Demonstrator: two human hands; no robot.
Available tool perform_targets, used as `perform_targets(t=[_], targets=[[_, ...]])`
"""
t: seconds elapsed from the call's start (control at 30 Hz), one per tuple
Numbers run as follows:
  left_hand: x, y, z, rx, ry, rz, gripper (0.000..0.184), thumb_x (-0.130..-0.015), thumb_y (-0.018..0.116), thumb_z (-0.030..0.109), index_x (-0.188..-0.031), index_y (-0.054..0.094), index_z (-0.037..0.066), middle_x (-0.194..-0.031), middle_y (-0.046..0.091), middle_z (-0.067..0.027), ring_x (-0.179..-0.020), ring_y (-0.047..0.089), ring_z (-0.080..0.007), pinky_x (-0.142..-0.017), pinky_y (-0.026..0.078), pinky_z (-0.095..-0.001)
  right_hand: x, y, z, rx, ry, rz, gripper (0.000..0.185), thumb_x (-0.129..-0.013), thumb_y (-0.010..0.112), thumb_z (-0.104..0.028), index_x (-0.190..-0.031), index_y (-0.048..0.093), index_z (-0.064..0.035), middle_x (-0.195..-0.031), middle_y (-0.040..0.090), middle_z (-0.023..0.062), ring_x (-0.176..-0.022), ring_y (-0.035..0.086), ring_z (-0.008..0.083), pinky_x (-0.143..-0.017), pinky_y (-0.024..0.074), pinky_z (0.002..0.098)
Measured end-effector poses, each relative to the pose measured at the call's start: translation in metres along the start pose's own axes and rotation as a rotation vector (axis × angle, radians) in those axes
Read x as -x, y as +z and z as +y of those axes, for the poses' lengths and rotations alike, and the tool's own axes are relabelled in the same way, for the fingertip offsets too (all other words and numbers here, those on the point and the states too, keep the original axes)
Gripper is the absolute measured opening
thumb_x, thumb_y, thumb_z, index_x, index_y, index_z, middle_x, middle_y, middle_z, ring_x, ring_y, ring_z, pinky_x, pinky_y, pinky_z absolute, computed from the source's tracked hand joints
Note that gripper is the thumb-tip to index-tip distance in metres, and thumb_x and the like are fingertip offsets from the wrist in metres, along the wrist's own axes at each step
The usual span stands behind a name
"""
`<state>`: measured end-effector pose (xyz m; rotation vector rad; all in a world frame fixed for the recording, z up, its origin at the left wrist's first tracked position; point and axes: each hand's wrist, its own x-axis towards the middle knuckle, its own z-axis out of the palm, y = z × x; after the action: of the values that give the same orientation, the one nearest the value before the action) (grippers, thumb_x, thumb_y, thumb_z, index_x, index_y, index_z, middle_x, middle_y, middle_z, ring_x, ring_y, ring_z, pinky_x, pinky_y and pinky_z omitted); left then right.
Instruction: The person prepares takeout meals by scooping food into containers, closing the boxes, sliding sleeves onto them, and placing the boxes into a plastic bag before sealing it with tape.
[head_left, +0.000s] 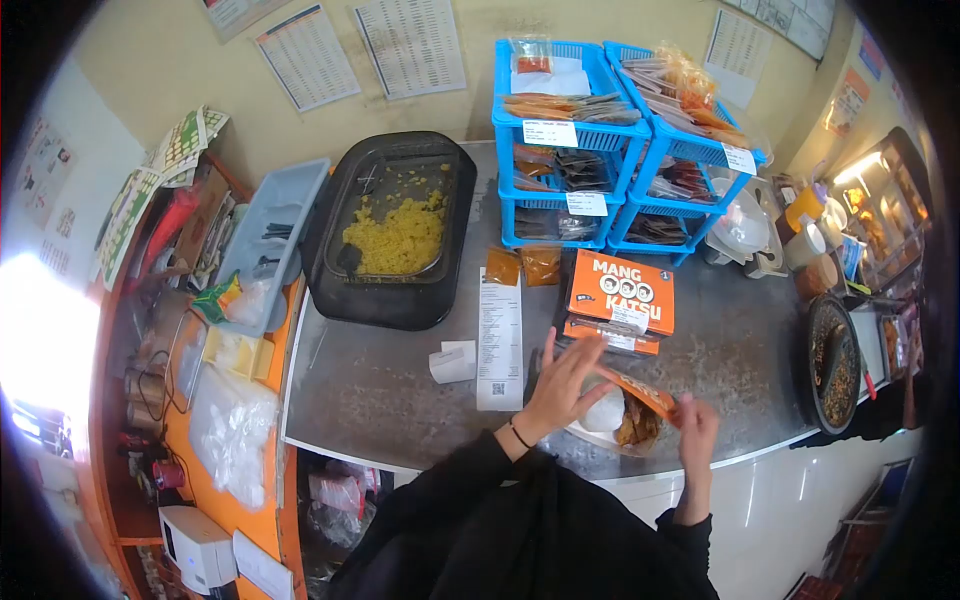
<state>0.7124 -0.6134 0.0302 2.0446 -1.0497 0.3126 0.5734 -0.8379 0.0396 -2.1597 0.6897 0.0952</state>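
One open box (pixel 598 440) sits at the near edge of the desk (pixel 365 385), directly in front of the body, presumably so that both hands reach it without stretching. White rice (pixel 603 409) fills its left part; brown food (pixel 636 427) lies to the right, beside the rice. The orange lid (pixel 643 392) stands raised and tilted along the far side, leaving the contents exposed.

The left hand (pixel 568 388) is spread, fingers extended, above the box's left side; whether it touches the lid cannot be told. Its position suggests steadying that side. The right hand (pixel 698 420) has bent fingers at the lid's right end and appears to pinch it, probably to control its angle.

Two closed boxes (pixel 600 288) lie stacked just beyond, apparently set back to free the front working area. A receipt (pixel 499 350) lies flat to the left, printed face up, likely for reading. Two sauce packets (pixel 541 266) lie at its far end. Farther left, a black tray (pixel 395 310) holds yellow rice (pixel 400 240). Labelled blue baskets (pixel 618 131) at the back keep sachets sorted.
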Motion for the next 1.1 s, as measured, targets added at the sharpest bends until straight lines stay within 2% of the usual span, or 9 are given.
perform_targets(t=[0.13, 0.27, 0.37, 0.47, 0.6, 0.7, 0.73, 0.9, 1.1], targets=[[0.013, 0.000, 0.011, 0.063, -0.344, -0.472, 0.059, -0.075, 0.058, 0.035, -0.120, 0.040, 0.000, -0.130, 0.025, -0.0231, -0.118, 0.031, -0.0347, -0.097, 0.018, -0.0500, 0.021, 0.043, 0.007, 0.014, -0.131, 0.169, 0.059, -0.068, 0.069, -0.021, -0.116, 0.041, 0.0002, -0.124, 0.038, 0.0189, -0.111, 0.039, 0.0307, -0.100, 0.0204, 0.0394], [0.054, 0.034, -0.004, -0.085, -0.388, -0.305, 0.072, -0.074, 0.058, 0.034, -0.128, 0.025, -0.002, -0.133, 0.021, -0.0236, -0.122, 0.025, -0.0361, -0.096, 0.020, -0.0515, 0.020, 0.076, 0.051, 0.130, -0.138, 0.178, 0.090, -0.068, 0.068, -0.023, -0.130, 0.011, 0.0080, -0.135, 0.017, 0.0254, -0.129, 0.009, 0.0340, -0.103, 0.0125, 0.0349], [0.065, 0.056, -0.023, -0.043, -0.399, -0.228, 0.084, -0.074, 0.059, 0.036, -0.131, 0.012, -0.005, -0.134, 0.017, -0.0258, -0.123, 0.021, -0.0387, -0.097, 0.020, -0.0496, 0.017, 0.093, 0.062, -0.125, -0.163, 0.264, 0.085, -0.074, 0.062, -0.014, -0.134, 0.004, 0.0000, -0.135, 0.020, 0.0202, -0.126, 0.018, 0.0312, -0.102, 0.0159, 0.0355], [0.068, 0.063, -0.033, 0.286, -0.423, -0.197, 0.082, -0.075, 0.060, 0.035, -0.130, 0.013, -0.005, -0.133, 0.020, -0.0249, -0.123, 0.022, -0.0375, -0.099, 0.021, -0.0445, 0.008, 0.096, 0.061, -0.874, -0.155, -0.066, 0.078, -0.077, 0.056, -0.006, -0.134, 0.002, -0.0020, -0.133, 0.026, 0.0154, -0.121, 0.029, 0.0239, -0.099, 0.0243, 0.0322], [0.061, 0.057, -0.035, 0.754, -0.519, -0.236, 0.078, -0.077, 0.061, 0.030, -0.130, 0.015, -0.003, -0.130, 0.025, -0.0202, -0.121, 0.027, -0.0293, -0.099, 0.024, -0.0373, 0.015, 0.087, 0.049, -0.879, -0.041, -0.050, 0.069, -0.079, 0.053, -0.002, -0.134, 0.011, -0.0034, -0.128, 0.033, 0.0133, -0.116, 0.036, 0.0193, -0.095, 0.0308, 0.0285], [0.061, 0.063, -0.044, 0.834, -0.551, -0.315, 0.067, -0.080, 0.060, 0.028, -0.128, 0.024, -0.002, -0.121, 0.040, -0.0162, -0.113, 0.039, -0.0228, -0.092, 0.035, -0.0322, 0.012, 0.052, 0.035, -0.846, 0.056, -0.130, 0.067, -0.080, 0.056, -0.019, -0.132, 0.018, -0.0030, -0.128, 0.034, 0.0151, -0.116, 0.037, 0.0229, -0.094, 0.0311, 0.0340], [0.030, 0.022, -0.015, 1.046, -0.802, -0.451, 0.067, -0.081, 0.057, 0.034, -0.127, 0.026, -0.003, -0.116, 0.047, -0.0168, -0.107, 0.046, -0.0231, -0.089, 0.037, -0.0296, 0.012, 0.038, 0.029, -0.787, 0.133, -0.133, 0.068, -0.079, 0.056, -0.025, -0.132, 0.020, -0.0028, -0.128, 0.034, 0.0154, -0.116, 0.036, 0.0242, -0.094, 0.0308, 0.0361], [0.013, 0.010, -0.037, 0.657, -0.848, -0.610, 0.072, -0.083, 0.051, 0.037, -0.130, 0.018, -0.006, -0.118, 0.047, -0.0147, -0.105, 0.049, -0.0208, -0.087, 0.039, -0.0261, 0.006, 0.010, 0.022, -0.678, 0.343, -0.231, 0.077, -0.074, 0.053, -0.045, -0.130, 0.024, -0.0027, -0.127, 0.035, 0.0160, -0.118, 0.032, 0.0290, -0.093, 0.0285, 0.0446], [0.027, 0.011, -0.018, 1.087, -0.881, -0.485, 0.060, -0.086, 0.042, 0.021, -0.131, 0.015, -0.007, -0.137, 0.018, -0.0197, -0.127, 0.019, -0.0240, -0.102, 0.017, -0.0300, 0.013, 0.039, 0.036, -0.861, 0.225, -0.289, 0.065, -0.076, 0.051, -0.020, -0.131, 0.022, -0.0008, -0.128, 0.036, 0.0120, -0.119, 0.033, 0.0225, -0.096, 0.0276, 0.0354]])
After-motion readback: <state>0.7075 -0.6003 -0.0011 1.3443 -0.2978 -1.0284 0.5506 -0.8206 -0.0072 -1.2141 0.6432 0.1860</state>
